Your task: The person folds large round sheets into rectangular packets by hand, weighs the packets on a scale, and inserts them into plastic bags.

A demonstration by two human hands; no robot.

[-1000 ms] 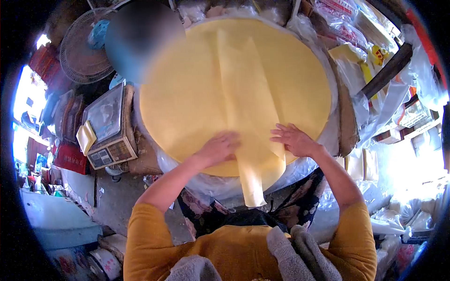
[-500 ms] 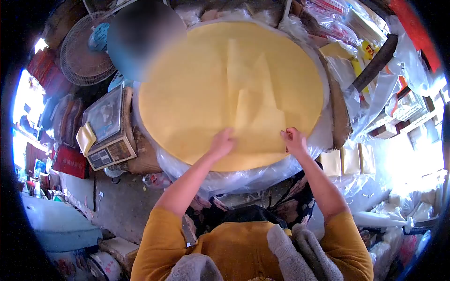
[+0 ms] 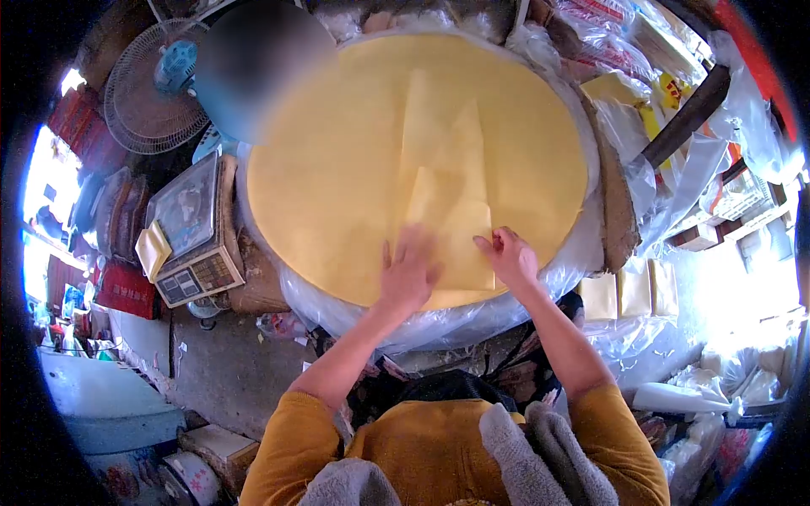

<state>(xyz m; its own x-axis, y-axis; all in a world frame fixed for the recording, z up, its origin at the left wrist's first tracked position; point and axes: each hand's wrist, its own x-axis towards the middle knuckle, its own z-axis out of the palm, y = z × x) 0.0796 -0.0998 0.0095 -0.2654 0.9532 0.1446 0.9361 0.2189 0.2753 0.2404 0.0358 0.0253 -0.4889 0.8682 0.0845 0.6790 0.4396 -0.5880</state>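
Note:
A large round stack of thin yellow sheets [image 3: 321, 177] fills the middle of the head view. On top of it lies a folded yellow sheet [image 3: 451, 207], a long layered strip whose near end is a squarer flap. My left hand [image 3: 409, 266] rests palm down on the near left part of that strip, fingers spread and slightly blurred. At the strip's right edge, my right hand [image 3: 511, 260] has its thumb and curled fingers closed on the sheet. What exactly sits between those fingertips is partly hidden.
Clear plastic [image 3: 380, 329] lines the round stack's rim. A weighing scale [image 3: 201, 274] and a fan [image 3: 156, 84] stand to the left. Folded yellow packets [image 3: 620, 295] lie at the right. A person with a blurred head [image 3: 266, 63] is across the stack.
The folded sheet's near part has shifted left, with my right hand moving left along with it. My left hand has opened from a curled shape and spread flat.

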